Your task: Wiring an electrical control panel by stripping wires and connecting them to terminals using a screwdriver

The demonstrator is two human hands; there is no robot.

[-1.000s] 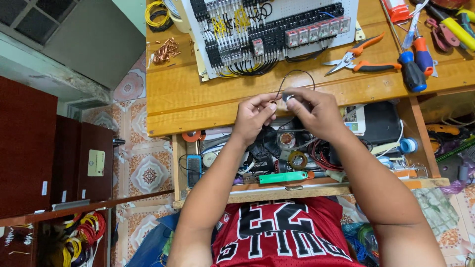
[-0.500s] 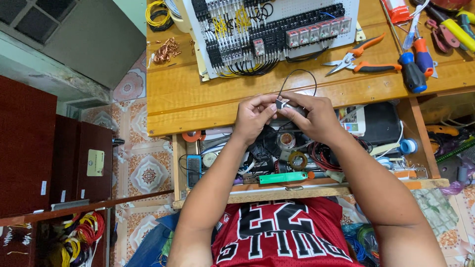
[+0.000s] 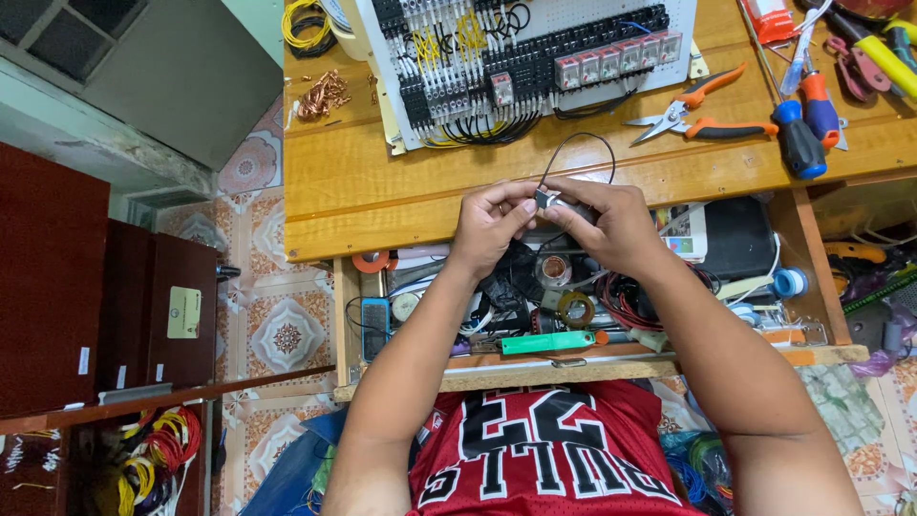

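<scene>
Both hands meet at the wooden tabletop's near edge: the left hand and right hand pinch a small grey connector with a looping black wire, lifted slightly higher than a second ago. A white wiring panel lies beyond, orange-handled pliers to its right; an open cluttered drawer sits below.

Wooden workbench with white wired panel, orange-handled pliers, screwdrivers, copper scraps.

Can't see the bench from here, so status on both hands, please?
Left hand and right hand together over the bench edge, fingers pinching a small grey part. Black wire loops up from it. Nothing in the way.
</scene>
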